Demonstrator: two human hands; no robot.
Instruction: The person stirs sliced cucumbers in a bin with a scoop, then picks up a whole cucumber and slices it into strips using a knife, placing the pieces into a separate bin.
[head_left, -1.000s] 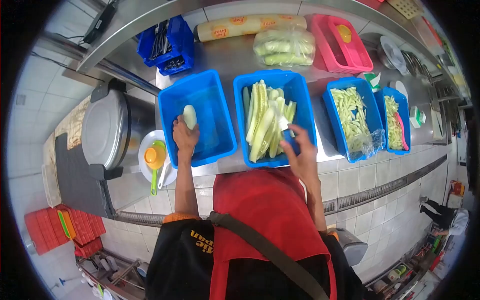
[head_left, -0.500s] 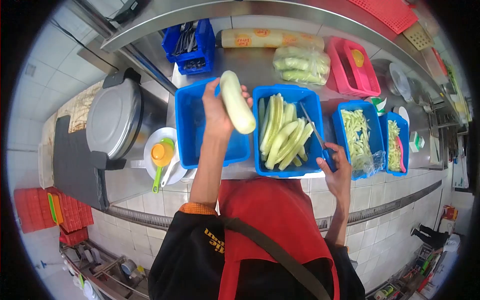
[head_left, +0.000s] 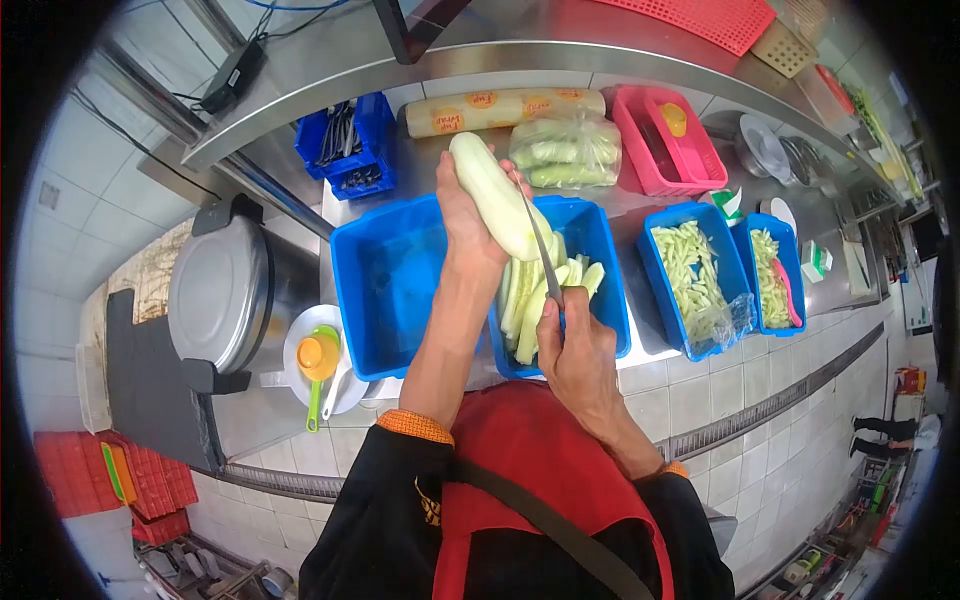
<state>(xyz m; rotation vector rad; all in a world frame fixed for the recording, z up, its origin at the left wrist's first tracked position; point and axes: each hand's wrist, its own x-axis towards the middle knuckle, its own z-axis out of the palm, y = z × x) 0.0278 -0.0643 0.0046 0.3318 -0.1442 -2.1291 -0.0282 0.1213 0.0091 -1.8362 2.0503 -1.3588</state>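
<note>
A peeled cucumber [head_left: 497, 198] rests in my left hand [head_left: 468, 228], whose fingers wrap round it. My right hand [head_left: 580, 355] grips a knife [head_left: 541, 240] by its handle; the blade lies along the cucumber's right side, touching or very close to it. Below both hands is a blue bin [head_left: 612, 290] of long cucumber pieces [head_left: 528, 305], partly hidden by my hands. Left of it, another blue bin [head_left: 385, 290] shows a bare bottom.
Two blue containers of small cut pieces [head_left: 690, 262] stand to the right. Behind are a bag of cucumbers [head_left: 566, 152], a wrap roll [head_left: 505, 110], a pink basket [head_left: 640, 150] and a blue cutlery holder [head_left: 345, 150]. A large lidded pot [head_left: 225, 290] and a plate with scoops [head_left: 318, 360] sit left.
My right hand has brought the knife up and left to the cucumber. The cucumber in my left hand has shifted right, over the filled bin. The camera view has shifted too.
</note>
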